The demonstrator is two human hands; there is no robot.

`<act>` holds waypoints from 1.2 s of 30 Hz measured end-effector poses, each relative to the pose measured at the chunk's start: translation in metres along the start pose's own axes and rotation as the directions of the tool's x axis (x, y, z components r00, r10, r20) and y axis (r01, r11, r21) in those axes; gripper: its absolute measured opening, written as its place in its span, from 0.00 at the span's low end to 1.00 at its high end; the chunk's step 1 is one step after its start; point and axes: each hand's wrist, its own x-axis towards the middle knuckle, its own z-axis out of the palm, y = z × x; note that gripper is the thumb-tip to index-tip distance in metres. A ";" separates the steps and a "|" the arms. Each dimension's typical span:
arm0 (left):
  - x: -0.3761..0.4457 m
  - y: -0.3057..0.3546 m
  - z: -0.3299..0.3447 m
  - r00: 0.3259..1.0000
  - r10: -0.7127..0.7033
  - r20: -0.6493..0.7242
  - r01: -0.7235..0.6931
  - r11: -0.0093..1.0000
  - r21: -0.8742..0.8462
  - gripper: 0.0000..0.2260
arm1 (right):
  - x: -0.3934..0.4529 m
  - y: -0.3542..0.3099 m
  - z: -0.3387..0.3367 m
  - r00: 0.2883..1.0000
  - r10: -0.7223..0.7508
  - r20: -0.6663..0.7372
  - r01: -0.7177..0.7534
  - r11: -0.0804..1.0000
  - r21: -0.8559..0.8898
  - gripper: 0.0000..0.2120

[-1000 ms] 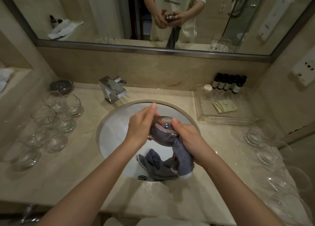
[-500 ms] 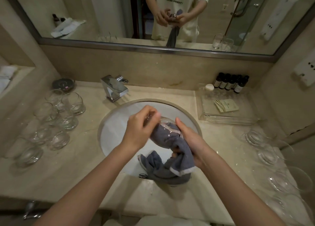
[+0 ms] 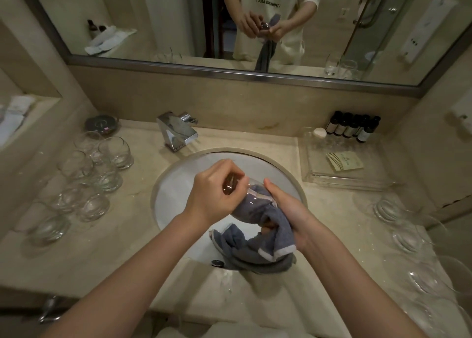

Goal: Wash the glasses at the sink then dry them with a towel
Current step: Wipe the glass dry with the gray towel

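- My left hand (image 3: 213, 193) grips the glass (image 3: 251, 201) over the sink (image 3: 178, 197).
- My right hand (image 3: 290, 211) holds the towel (image 3: 258, 245) stuffed inside it.
- I judge drying mid-way; glasses on the tabletop (image 3: 115, 245) wait either side.

A clear glass (image 3: 251, 197) lies tilted above the sink (image 3: 178, 184), stuffed with a grey towel (image 3: 258, 238) that trails into the basin.

Single head view, worn on my head, looking forward and down, close over round white sink basin (image 3: 178, 184) in beige marble bench (image 3: 143, 238); wall mirror (image 3: 158, 18) at top.
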 end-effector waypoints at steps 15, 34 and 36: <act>-0.009 -0.002 -0.009 1.000 -0.030 -0.008 0.030 0.999 -0.017 0.15 | 0.002 -0.002 -0.001 0.987 -0.073 0.143 0.070 0.997 0.028 0.20; -0.011 -0.008 -0.016 0.893 -0.450 -0.027 0.434 0.873 -0.225 0.13 | 0.006 0.007 0.014 0.982 -0.049 0.181 0.041 0.998 0.046 0.19; -0.008 -0.004 -0.015 0.778 -0.628 -0.027 0.581 0.735 -0.350 0.09 | 0.007 0.010 0.021 0.969 -0.160 0.186 0.187 0.972 -0.141 0.22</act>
